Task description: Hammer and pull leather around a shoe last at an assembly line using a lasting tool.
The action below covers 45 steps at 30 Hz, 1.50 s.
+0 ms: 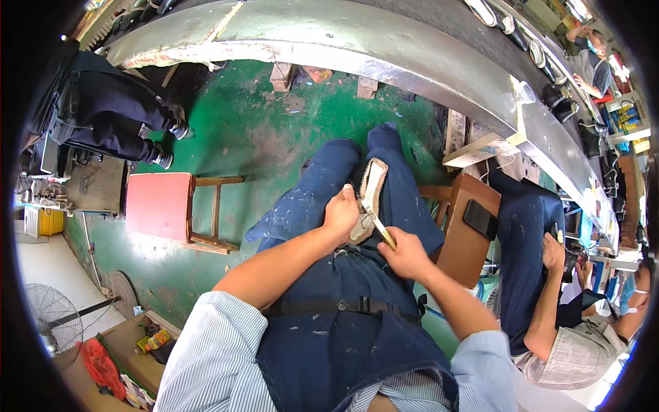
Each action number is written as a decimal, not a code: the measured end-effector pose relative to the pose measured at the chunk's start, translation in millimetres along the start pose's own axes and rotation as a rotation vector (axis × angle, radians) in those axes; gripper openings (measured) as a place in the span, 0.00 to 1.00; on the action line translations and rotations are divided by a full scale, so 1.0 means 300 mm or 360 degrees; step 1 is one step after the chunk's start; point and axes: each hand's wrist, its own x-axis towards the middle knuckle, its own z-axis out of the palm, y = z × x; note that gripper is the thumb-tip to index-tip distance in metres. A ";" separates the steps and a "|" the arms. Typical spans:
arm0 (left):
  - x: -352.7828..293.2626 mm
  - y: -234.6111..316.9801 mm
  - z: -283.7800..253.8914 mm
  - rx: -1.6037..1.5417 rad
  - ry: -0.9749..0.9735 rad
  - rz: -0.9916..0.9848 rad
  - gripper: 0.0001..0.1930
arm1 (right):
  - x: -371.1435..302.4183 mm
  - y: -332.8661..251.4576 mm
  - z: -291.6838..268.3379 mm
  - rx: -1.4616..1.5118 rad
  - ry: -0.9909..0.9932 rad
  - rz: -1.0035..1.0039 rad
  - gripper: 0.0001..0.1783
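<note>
Between my thighs lies a shoe (374, 180), sole side up, with a pale sole and a jagged, toothed-looking edge. My left hand (341, 215) is closed around its left side near the heel half, thumb pointing up along it. My right hand (405, 253) is wrapped around the yellowish handle of a silver-headed hand tool (379, 229). The tool's metal head touches or overlaps the shoe beside my left fingers; its exact kind is hard to make out. A dark blue apron (329, 288) spotted with white covers my lap.
A long metal-edged bench (384, 51) curves across the front. A pink-topped stool (159, 206) stands left, and a brown stool (463, 240) bearing a black phone (480, 219) stands right. People sit close on both sides. A fan (51, 319) and an open box (130, 347) are lower left.
</note>
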 end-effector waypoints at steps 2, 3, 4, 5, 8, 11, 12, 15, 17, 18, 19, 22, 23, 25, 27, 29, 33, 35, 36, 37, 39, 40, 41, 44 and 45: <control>-0.018 -0.002 0.006 0.0781 0.0111 0.0448 0.27 | -0.053 0.007 0.076 0.0029 0.0213 0.0079 0.22; -0.024 -0.001 0.011 0.0818 0.0113 0.0563 0.26 | -0.063 0.020 0.074 -0.0010 0.0230 0.0046 0.21; -0.036 -0.007 0.017 0.0821 0.0118 0.0565 0.26 | -0.070 0.025 0.063 -0.0046 0.0247 0.0011 0.19; -0.042 -0.006 0.020 0.0832 0.0122 0.0630 0.26 | -0.066 0.007 0.000 0.0067 -0.0013 0.0089 0.16; -0.051 -0.024 0.017 0.0849 0.0114 0.0711 0.26 | -0.053 -0.045 -0.188 0.0125 -0.0555 0.0326 0.14; -0.040 -0.032 0.005 0.0887 0.0075 0.0778 0.26 | -0.044 -0.003 -0.196 -0.0424 -0.0130 -0.0122 0.16; -0.041 -0.036 0.001 0.0924 0.0042 0.0823 0.27 | -0.020 0.037 -0.169 -0.0565 0.0119 -0.0290 0.17; -0.052 -0.038 -0.015 0.0978 -0.0059 0.0902 0.27 | 0.079 -0.041 -0.159 -0.0774 0.0088 -0.0239 0.19; -0.038 -0.055 -0.033 0.0967 -0.0058 0.0971 0.28 | 0.099 -0.063 -0.154 -0.0843 -0.0019 -0.0052 0.19; -0.028 -0.063 -0.041 0.0958 -0.0069 0.1038 0.28 | 0.109 -0.016 -0.122 -0.0842 -0.0021 -0.0054 0.19; -0.025 -0.067 -0.042 0.1033 -0.0094 0.1038 0.28 | 0.112 0.063 -0.074 -0.0579 0.0161 -0.0128 0.19; -0.042 -0.056 -0.064 0.1294 -0.0165 0.1425 0.28 | 0.092 0.110 -0.038 -0.0144 0.0373 -0.0119 0.18; -0.048 -0.045 -0.069 0.1351 -0.0220 0.1317 0.29 | 0.092 0.123 -0.058 -0.0099 0.0256 -0.0057 0.17; -0.085 0.033 -0.070 0.1506 -0.0341 0.1084 0.29 | 0.115 0.133 -0.167 0.0222 -0.0271 0.0213 0.15; -0.076 0.063 -0.071 0.1622 -0.0485 0.0913 0.30 | 0.139 0.171 -0.233 0.0776 -0.0647 0.0487 0.13; -0.062 0.082 -0.074 0.1622 -0.0482 0.0899 0.30 | 0.154 0.062 -0.286 0.0707 -0.0607 0.0444 0.14; -0.069 0.102 -0.085 0.1578 -0.0581 0.0856 0.29 | 0.155 0.046 -0.269 -0.0338 -0.0296 0.0002 0.18; -0.064 0.110 -0.099 0.1604 -0.0602 0.0830 0.29 | 0.148 -0.028 -0.292 -0.0307 -0.0368 0.0117 0.21; -0.059 0.107 -0.109 0.1588 -0.0627 0.0840 0.29 | 0.150 -0.046 -0.306 -0.0308 -0.0379 0.0104 0.21; -0.063 0.103 -0.113 0.1571 -0.0667 0.0851 0.29 | 0.138 -0.048 -0.317 -0.0208 -0.0335 0.0113 0.21; -0.069 0.106 -0.116 0.1595 -0.0677 0.0835 0.29 | 0.136 -0.088 -0.311 0.0137 -0.0150 0.0116 0.22; -0.072 0.113 -0.109 0.1628 -0.0711 0.0839 0.29 | 0.143 -0.092 -0.280 0.0142 -0.0136 0.0133 0.22; -0.070 0.117 -0.106 0.1636 -0.0729 0.0850 0.29 | 0.168 -0.069 -0.236 0.0038 -0.0056 0.0006 0.22; -0.087 0.119 -0.127 0.1707 -0.0828 0.0996 0.30 | 0.210 -0.009 -0.183 -0.0479 0.0022 -0.0327 0.22; -0.099 0.122 -0.137 0.1686 -0.0892 0.0940 0.30 | 0.202 -0.001 -0.197 -0.0325 -0.0101 -0.0161 0.22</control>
